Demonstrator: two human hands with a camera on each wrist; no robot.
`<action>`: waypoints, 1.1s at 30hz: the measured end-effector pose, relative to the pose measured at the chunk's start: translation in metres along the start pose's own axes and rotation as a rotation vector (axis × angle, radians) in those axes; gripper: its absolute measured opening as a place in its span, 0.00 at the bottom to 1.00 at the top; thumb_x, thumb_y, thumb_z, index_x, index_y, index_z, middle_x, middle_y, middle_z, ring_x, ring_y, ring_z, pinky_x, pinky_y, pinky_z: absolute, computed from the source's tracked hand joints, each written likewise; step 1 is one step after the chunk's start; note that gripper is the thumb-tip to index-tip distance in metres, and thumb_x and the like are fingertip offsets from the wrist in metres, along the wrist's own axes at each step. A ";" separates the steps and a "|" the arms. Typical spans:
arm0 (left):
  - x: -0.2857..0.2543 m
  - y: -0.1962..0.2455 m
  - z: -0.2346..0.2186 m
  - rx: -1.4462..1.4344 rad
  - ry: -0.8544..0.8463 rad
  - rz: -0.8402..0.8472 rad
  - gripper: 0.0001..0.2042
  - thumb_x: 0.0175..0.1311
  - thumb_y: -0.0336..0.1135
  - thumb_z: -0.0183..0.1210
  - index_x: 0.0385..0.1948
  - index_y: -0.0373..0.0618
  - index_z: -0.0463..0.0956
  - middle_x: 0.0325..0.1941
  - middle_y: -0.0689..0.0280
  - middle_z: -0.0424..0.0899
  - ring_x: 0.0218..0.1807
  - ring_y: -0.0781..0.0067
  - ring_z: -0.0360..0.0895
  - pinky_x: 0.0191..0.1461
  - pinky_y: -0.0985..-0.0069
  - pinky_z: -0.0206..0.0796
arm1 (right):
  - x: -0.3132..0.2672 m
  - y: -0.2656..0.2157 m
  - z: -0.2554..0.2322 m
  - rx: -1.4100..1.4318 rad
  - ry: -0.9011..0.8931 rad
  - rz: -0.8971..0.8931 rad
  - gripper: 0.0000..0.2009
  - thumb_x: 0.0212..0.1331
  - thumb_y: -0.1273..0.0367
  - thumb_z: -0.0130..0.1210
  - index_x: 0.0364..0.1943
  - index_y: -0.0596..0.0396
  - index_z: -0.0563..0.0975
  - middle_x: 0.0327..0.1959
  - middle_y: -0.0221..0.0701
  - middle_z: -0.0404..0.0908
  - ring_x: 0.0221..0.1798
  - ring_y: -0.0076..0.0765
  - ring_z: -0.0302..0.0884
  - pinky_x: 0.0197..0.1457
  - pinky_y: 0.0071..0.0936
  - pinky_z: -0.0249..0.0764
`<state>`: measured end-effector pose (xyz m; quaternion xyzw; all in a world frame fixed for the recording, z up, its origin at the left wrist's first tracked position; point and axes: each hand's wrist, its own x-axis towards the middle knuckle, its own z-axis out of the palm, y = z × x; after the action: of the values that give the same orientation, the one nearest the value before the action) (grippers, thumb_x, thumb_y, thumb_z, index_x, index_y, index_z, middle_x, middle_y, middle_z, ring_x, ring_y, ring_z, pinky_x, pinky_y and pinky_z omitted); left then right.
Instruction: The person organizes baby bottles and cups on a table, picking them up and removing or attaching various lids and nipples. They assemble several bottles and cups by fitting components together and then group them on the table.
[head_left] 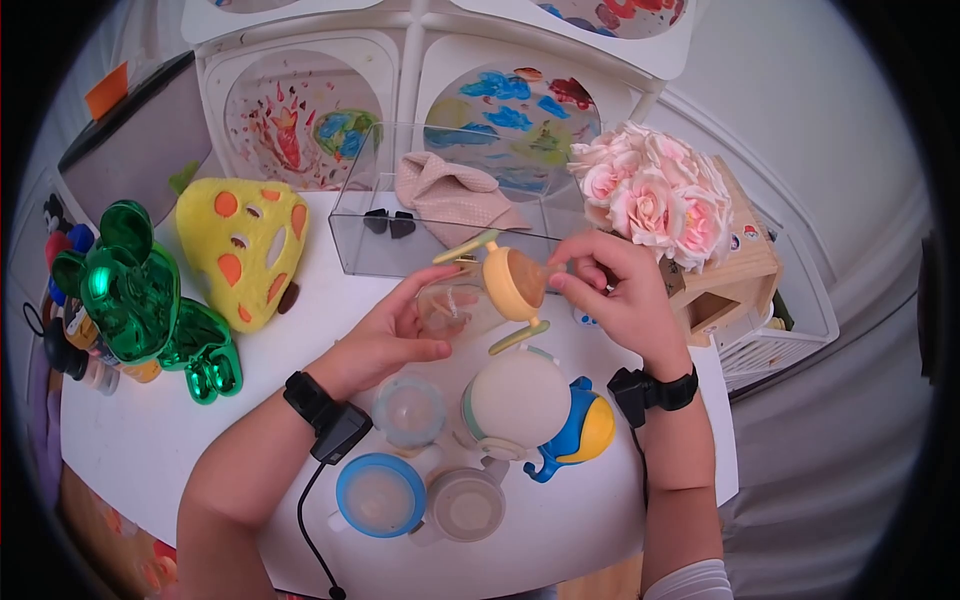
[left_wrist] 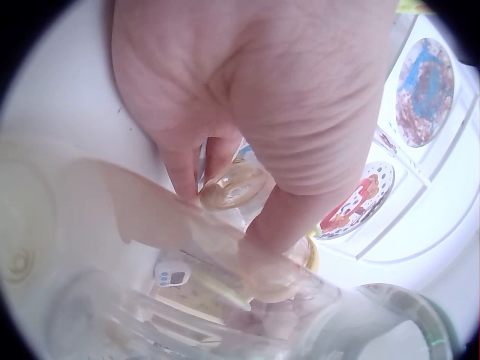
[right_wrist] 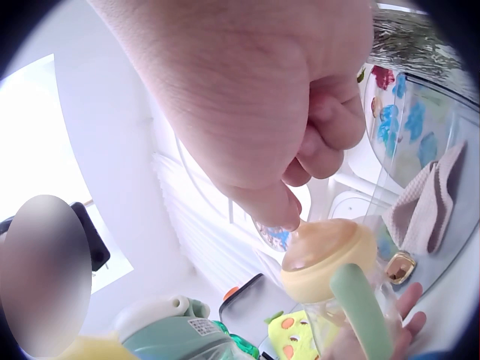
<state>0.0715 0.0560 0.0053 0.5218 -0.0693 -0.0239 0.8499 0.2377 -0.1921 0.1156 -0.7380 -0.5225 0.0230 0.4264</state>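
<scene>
A clear baby bottle point(head_left: 450, 308) with a yellow collar point(head_left: 508, 285), green handles and a brownish nipple lies tilted sideways above the table. My left hand point(head_left: 385, 335) grips its clear body. The thumb and index finger of my right hand point(head_left: 620, 290) pinch the nipple's tip; in the right wrist view the nipple point(right_wrist: 319, 244) shows under my right hand point(right_wrist: 255, 97). The left wrist view has my left hand point(left_wrist: 255, 97) around the bottle, largely hidden there.
Nearer me stand a blue-rimmed cup point(head_left: 380, 495), a grey-rimmed cup point(head_left: 467, 505), a clear lidded bottle point(head_left: 409, 410), a large pale bottle point(head_left: 520, 402) and a blue-yellow toy point(head_left: 585, 430). Behind is a clear box point(head_left: 365, 245) with a pink cloth; at the sides, a green figure point(head_left: 130, 290) and roses point(head_left: 650, 195).
</scene>
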 end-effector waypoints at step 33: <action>0.002 -0.005 -0.005 -0.077 -0.053 0.004 0.29 0.74 0.30 0.59 0.76 0.40 0.63 0.81 0.49 0.68 0.85 0.57 0.60 0.91 0.60 0.43 | -0.002 -0.015 -0.026 -0.266 -0.148 -0.050 0.08 0.56 0.69 0.71 0.35 0.53 0.82 0.21 0.28 0.65 0.23 0.28 0.60 0.28 0.30 0.57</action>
<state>0.0740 0.0577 -0.0011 0.4877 -0.0919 -0.0389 0.8673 0.2378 -0.2086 0.1413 -0.7710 -0.5691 -0.0029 0.2858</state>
